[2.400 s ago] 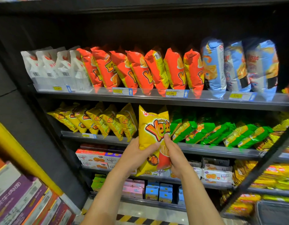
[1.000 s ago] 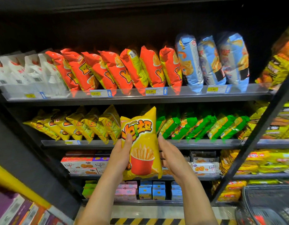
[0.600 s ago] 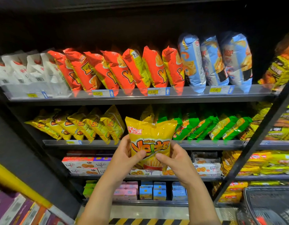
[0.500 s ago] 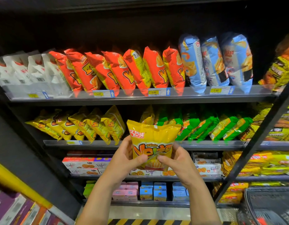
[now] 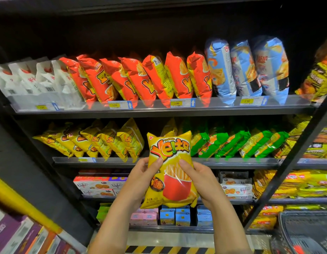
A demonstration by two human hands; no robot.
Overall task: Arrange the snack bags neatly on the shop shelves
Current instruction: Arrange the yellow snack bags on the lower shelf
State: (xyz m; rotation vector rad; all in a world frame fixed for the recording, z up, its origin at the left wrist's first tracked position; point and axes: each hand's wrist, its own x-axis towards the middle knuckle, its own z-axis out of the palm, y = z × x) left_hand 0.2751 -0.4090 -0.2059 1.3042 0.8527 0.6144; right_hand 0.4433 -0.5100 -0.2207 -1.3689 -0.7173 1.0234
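Before middle shelf [image 5: 232, 161], upright yellow bag [image 5: 171, 173]

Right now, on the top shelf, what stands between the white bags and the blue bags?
A row of red bags fills that stretch; the head view shows it.

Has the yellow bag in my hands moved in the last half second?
Yes. The yellow bag has swung upright; its bottom edge now hangs past the third shelf, where it ended above it before.
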